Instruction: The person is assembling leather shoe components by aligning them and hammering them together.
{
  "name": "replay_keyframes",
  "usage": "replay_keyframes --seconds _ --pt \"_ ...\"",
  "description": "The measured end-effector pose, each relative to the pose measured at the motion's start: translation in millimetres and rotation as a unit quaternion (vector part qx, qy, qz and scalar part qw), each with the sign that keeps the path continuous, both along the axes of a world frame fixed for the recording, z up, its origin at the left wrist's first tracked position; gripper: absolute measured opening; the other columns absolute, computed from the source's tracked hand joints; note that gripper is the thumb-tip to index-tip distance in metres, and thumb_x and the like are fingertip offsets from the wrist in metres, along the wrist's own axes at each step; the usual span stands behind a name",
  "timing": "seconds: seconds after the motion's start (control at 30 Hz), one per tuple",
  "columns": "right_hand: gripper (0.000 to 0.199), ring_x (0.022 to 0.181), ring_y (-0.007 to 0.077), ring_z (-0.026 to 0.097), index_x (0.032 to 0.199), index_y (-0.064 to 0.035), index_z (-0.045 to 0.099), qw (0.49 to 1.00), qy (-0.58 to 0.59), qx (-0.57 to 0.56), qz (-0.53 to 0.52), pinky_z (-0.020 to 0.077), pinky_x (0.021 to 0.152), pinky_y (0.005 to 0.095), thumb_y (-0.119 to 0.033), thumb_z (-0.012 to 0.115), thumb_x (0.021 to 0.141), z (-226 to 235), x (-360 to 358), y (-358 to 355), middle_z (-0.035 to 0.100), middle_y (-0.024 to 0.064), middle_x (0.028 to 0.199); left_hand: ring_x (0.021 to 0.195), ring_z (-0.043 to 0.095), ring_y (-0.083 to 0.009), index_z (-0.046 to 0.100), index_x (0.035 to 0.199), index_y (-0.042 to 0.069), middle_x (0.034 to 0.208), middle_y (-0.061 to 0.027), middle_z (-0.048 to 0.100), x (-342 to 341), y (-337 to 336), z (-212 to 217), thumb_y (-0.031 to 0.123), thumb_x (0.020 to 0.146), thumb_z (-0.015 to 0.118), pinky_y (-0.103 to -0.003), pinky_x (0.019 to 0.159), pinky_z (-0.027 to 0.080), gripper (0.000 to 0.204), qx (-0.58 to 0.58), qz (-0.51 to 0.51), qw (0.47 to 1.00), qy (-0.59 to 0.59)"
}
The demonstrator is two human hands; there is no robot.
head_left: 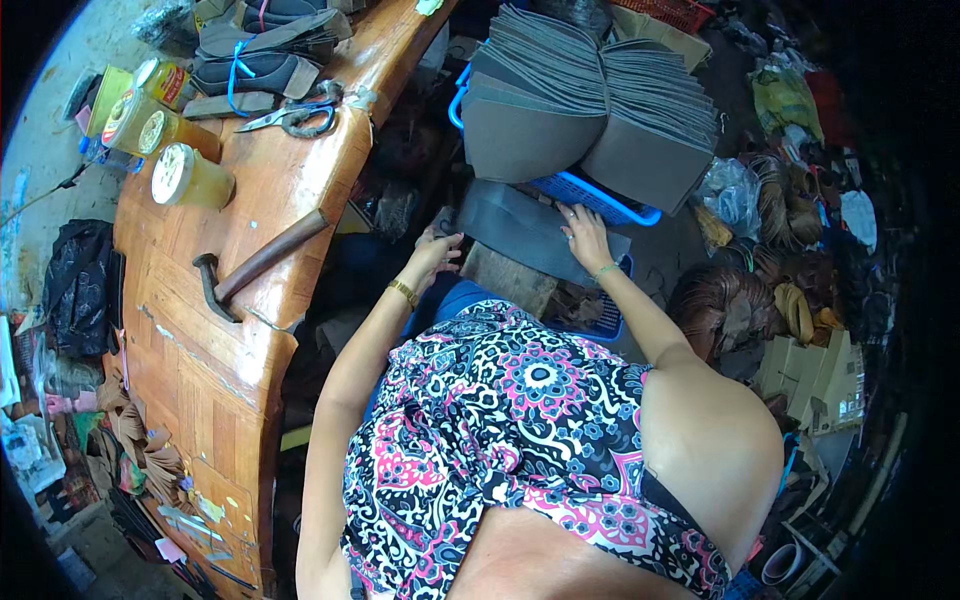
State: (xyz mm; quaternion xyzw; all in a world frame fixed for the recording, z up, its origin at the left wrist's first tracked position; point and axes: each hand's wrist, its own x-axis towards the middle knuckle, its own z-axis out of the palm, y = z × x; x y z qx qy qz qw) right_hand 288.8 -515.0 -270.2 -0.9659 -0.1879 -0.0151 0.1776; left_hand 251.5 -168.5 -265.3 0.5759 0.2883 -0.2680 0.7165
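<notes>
A dark grey flat sheet [515, 228] lies across a wooden block [508, 278] in front of my lap. My right hand [588, 242] rests on the sheet's right end, fingers stretched out and a ring on one of them. By the sheet's left end is my left hand [432, 258], its fingers curled around a small dark thing [446, 220] whose kind I cannot make out. Just beyond, a large fanned bundle of grey cut sheets [540, 125] sits in a blue plastic basket [590, 195].
To the left stands a wooden table [190, 400] with a hammer [262, 265], scissors [295, 118], jars [192, 178] and a tied stack of dark pieces [255, 70]. Another blue basket [612, 318] holds scraps under the block. Coiled brown strips [725, 310] lie at right.
</notes>
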Motion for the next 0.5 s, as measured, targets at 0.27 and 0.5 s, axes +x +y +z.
replay_keyframes --seconds 0.27,0.5 --pt "0.015 0.100 0.0306 0.062 0.101 -0.0024 0.074 0.982 -0.045 0.177 0.042 0.0461 0.084 0.0408 -0.010 0.065 0.093 46.4 -6.4 72.2 0.066 0.0117 0.103 0.106 0.065 -0.0114 0.057 0.142 0.006 0.125 -0.0062 0.070 -10.6 3.7 87.7 0.027 0.102 0.064 -0.029 0.087 0.053 0.046 -0.027 -0.104 0.981 -0.163" --pt "0.033 0.134 0.0227 0.051 0.112 -0.0051 0.077 0.710 0.202 0.664 0.118 0.0420 0.110 0.0357 -0.033 0.072 0.095 175.6 13.2 198.3 0.049 0.0137 0.153 0.116 0.061 -0.0124 0.053 0.147 0.003 0.136 -0.0083 0.062 -8.2 11.2 195.1 0.007 0.100 0.066 -0.028 0.097 0.051 0.049 0.026 0.061 0.909 -0.412"
